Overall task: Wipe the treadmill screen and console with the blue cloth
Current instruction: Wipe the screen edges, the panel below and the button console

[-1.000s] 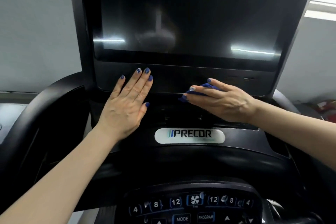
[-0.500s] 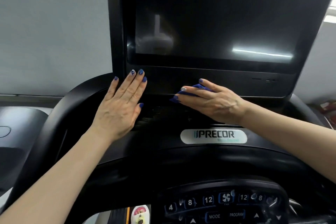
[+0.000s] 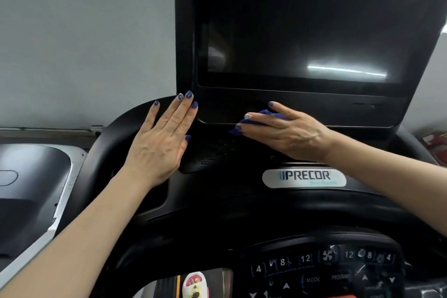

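Observation:
The dark treadmill screen [image 3: 302, 31] stands upright above the black console [image 3: 217, 201], which bears a PRECOR badge [image 3: 304, 178]. My right hand [image 3: 287, 134] lies flat on the blue cloth [image 3: 262, 115], pressing it against the ledge just under the screen's lower bezel; only a small part of the cloth shows past the fingers. My left hand [image 3: 162, 138] rests flat with straight fingers on the console's left shoulder, fingertips at the screen frame's lower left corner.
A keypad [image 3: 324, 266] with numbers, a fan icon, MODE and PROGRAM keys sits at the bottom right. A neighbouring machine's grey and black console [image 3: 36, 189] lies at the left. A grey wall [image 3: 84, 31] is behind. A red object [image 3: 435, 145] shows at the right edge.
The view has swung left, shifting the screen right in frame. My right hand with the cloth has slid leftward along the ledge toward my left hand, which stays on the console.

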The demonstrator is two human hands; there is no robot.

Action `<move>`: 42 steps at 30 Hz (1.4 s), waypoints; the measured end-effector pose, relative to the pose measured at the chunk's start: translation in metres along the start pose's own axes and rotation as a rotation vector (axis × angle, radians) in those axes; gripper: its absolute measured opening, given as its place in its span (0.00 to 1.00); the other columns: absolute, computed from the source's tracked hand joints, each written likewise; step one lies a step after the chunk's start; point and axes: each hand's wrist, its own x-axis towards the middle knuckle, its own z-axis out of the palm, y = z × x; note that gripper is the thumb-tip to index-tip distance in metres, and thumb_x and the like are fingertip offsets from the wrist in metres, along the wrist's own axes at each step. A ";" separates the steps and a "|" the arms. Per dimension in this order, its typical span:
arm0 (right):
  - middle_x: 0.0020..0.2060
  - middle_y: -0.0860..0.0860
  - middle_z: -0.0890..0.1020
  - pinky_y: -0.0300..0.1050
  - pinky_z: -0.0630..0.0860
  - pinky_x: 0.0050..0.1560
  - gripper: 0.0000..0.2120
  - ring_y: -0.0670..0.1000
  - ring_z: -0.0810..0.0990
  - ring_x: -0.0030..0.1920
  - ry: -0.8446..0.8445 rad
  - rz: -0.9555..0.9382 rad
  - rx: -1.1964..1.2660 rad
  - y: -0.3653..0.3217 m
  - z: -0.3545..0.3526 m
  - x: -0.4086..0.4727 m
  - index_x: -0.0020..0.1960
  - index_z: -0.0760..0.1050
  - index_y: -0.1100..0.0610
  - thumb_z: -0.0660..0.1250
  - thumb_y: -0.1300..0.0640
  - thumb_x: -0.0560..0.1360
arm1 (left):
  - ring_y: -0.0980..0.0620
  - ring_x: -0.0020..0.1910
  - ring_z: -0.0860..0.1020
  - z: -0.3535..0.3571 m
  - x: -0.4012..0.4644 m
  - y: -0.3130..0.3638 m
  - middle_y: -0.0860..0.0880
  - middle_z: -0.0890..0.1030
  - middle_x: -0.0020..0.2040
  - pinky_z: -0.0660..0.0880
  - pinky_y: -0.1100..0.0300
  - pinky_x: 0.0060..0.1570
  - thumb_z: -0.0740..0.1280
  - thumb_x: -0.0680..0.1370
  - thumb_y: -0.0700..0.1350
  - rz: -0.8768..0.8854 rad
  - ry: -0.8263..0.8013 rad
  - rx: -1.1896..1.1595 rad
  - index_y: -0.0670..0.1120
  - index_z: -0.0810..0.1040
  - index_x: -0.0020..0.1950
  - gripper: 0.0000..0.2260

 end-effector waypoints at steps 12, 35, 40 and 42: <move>0.78 0.47 0.59 0.54 0.46 0.78 0.24 0.51 0.55 0.78 0.097 0.046 0.038 -0.028 -0.012 0.077 0.79 0.56 0.55 0.49 0.61 0.84 | 0.48 0.80 0.54 0.009 -0.022 -0.004 0.44 0.52 0.82 0.46 0.42 0.78 0.53 0.81 0.45 -0.070 -0.071 -0.090 0.41 0.52 0.81 0.29; 0.73 0.60 0.68 0.57 0.59 0.76 0.17 0.58 0.66 0.74 0.186 -0.060 0.512 -0.064 -0.023 0.141 0.70 0.71 0.64 0.58 0.64 0.82 | 0.47 0.79 0.59 0.008 -0.096 0.033 0.45 0.69 0.76 0.45 0.37 0.76 0.53 0.79 0.50 -0.254 -0.321 -0.156 0.42 0.69 0.76 0.26; 0.78 0.51 0.56 0.50 0.48 0.78 0.25 0.50 0.54 0.78 0.056 -0.053 0.376 -0.070 -0.010 0.127 0.77 0.62 0.58 0.56 0.50 0.82 | 0.47 0.78 0.61 0.001 -0.111 0.039 0.47 0.72 0.74 0.51 0.35 0.75 0.52 0.81 0.52 -0.281 -0.364 -0.098 0.42 0.71 0.74 0.25; 0.78 0.48 0.48 0.46 0.42 0.78 0.32 0.47 0.47 0.79 -0.026 -0.025 0.414 -0.069 -0.012 0.115 0.80 0.51 0.56 0.55 0.45 0.81 | 0.48 0.79 0.59 -0.001 -0.116 0.042 0.48 0.71 0.74 0.50 0.36 0.75 0.51 0.83 0.54 -0.303 -0.377 -0.111 0.43 0.71 0.74 0.25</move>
